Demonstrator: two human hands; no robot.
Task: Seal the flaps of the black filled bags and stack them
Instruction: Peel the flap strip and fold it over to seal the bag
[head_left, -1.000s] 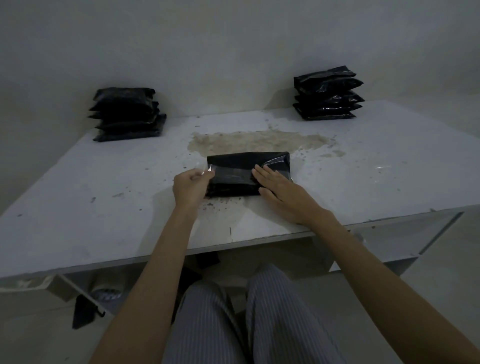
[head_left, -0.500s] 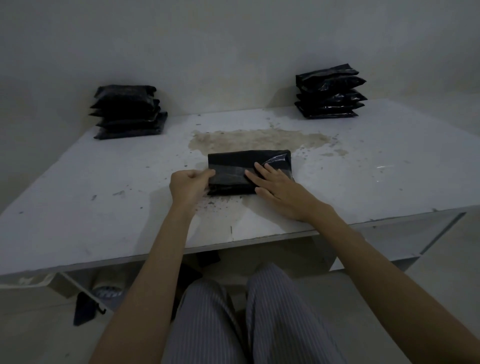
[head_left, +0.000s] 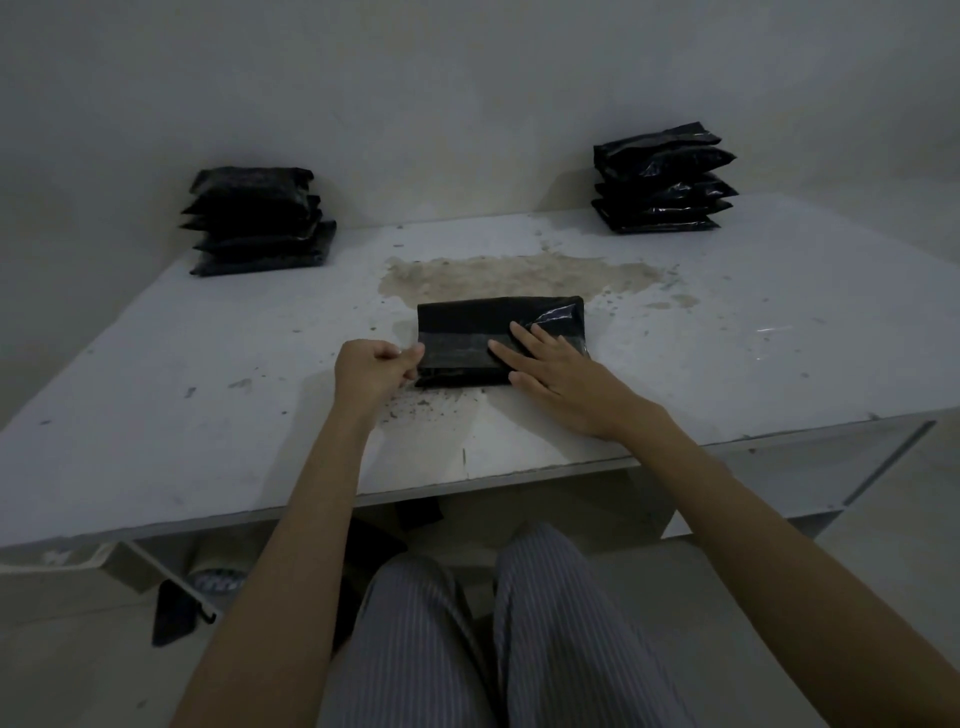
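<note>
Black plastic bag, filled and glossy, lies flat near the front middle of a scuffed white tabletop as a seated person in striped trousers works its flap. Right hand presses down on the bag with fingers straight and spread; left hand is curled at the bag's left edge, pinching what appears to be a thin strip, too small to identify. Sealing looks under way; next, likely, the flap must be smoothed down and the bag carried to a pile. Beyond a brown stain, two stacks of black bags stand well apart against a bare pale wall.
</note>
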